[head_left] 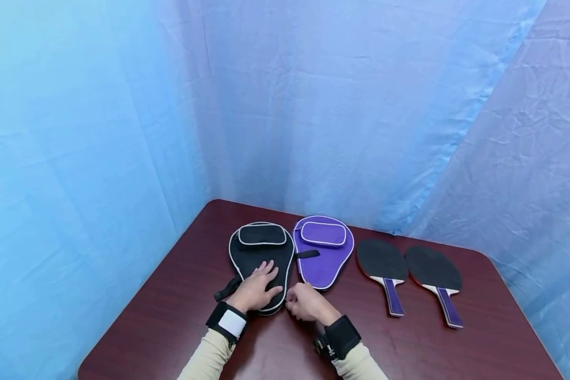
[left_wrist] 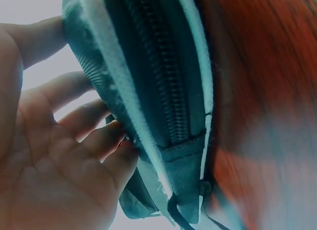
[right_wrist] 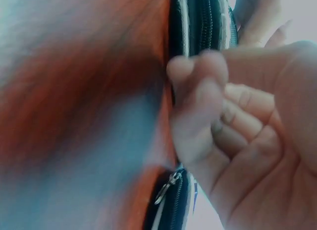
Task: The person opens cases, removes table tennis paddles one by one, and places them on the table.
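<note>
Presently, black case (head_left: 253,255) touched by spread left hand (head_left: 257,287), right hand (head_left: 306,302) curled at case's four o'clock edge, anything pinched indiscernible.

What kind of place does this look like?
Possibly a makeshift filming or demonstration corner: pale blue cloth hangs behind and beside a dark reddish table, and the person wears black bands on both wrists.

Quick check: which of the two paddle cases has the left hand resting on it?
The black paddle case, left of the pair: the left hand lies across its front, clear of the purple paddle case.
</note>
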Demonstrator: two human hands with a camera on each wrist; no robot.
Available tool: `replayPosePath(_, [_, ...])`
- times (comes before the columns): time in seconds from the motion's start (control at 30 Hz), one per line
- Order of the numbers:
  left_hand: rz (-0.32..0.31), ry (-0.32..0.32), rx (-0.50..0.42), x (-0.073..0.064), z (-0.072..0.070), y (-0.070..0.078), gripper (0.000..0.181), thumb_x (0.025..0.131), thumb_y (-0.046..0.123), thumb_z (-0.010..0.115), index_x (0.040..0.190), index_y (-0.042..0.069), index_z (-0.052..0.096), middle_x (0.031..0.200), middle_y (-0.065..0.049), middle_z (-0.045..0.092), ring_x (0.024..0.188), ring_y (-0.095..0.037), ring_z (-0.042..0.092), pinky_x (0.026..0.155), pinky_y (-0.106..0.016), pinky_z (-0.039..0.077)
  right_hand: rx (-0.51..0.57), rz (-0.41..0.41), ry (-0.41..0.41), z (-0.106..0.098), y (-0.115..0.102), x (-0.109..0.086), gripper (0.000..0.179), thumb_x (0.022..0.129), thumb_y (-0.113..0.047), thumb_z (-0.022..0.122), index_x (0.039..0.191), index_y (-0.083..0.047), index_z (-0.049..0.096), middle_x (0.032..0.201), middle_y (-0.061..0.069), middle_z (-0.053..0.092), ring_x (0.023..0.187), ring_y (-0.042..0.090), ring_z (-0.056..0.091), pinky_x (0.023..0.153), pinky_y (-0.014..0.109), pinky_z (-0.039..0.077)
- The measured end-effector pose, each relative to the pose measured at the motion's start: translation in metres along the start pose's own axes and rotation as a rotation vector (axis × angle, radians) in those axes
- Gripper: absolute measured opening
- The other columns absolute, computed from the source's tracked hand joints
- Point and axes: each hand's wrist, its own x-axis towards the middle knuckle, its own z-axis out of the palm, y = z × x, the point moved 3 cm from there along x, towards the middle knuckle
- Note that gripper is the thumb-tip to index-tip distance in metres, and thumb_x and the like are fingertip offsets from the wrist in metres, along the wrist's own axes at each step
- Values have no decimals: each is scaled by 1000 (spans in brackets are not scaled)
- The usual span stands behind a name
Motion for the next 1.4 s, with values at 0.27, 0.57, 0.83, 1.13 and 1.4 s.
replayPosePath(0.27, [-5, 24, 8, 2, 0, -1, 54, 96, 26, 64, 139, -5, 53, 151, -24, 42, 143, -43, 33, 115, -53, 31, 230, 0, -117, 17, -19, -5, 16, 90, 3, 63, 75, -2, 66, 50, 0, 63, 38, 1, 56, 40, 20, 49])
replayPosePath(0.57, [-11, 5, -28, 4, 2, 0, 55, 97, 27, 63, 141, -5, 51, 153, -23, 39, 145, -41, 31, 116, -52, 29, 157, -8, -55, 38, -48, 1, 22, 89, 1, 64, 68, -4, 64, 46, -2, 62, 36, -2, 54, 40, 14, 46])
replayPosePath(0.83, [-2, 11, -32, 3, 0, 0, 55, 97, 26, 63, 140, -5, 51, 153, -24, 40, 144, -42, 32, 115, -53, 31, 169, 1, -38, 40, -47, 2, 22, 90, -2, 66, 68, -5, 65, 47, -1, 62, 37, 0, 56, 40, 14, 46])
replayPosePath(1.13, [1, 4, -27, 4, -2, 0, 56, 97, 26, 63, 140, -6, 51, 153, -25, 39, 144, -42, 31, 115, -53, 30, 193, -1, -17, 37, -44, 1, 22, 89, -3, 68, 68, -6, 64, 47, 0, 62, 37, -1, 55, 40, 15, 46])
replayPosePath(1.4, [-7, -1, -26, 4, -1, 0, 55, 97, 27, 62, 141, -5, 50, 153, -24, 39, 145, -42, 31, 116, -53, 30, 248, 8, -13, 38, -41, 1, 21, 89, -2, 68, 69, -5, 65, 48, 0, 63, 37, -2, 55, 39, 18, 48])
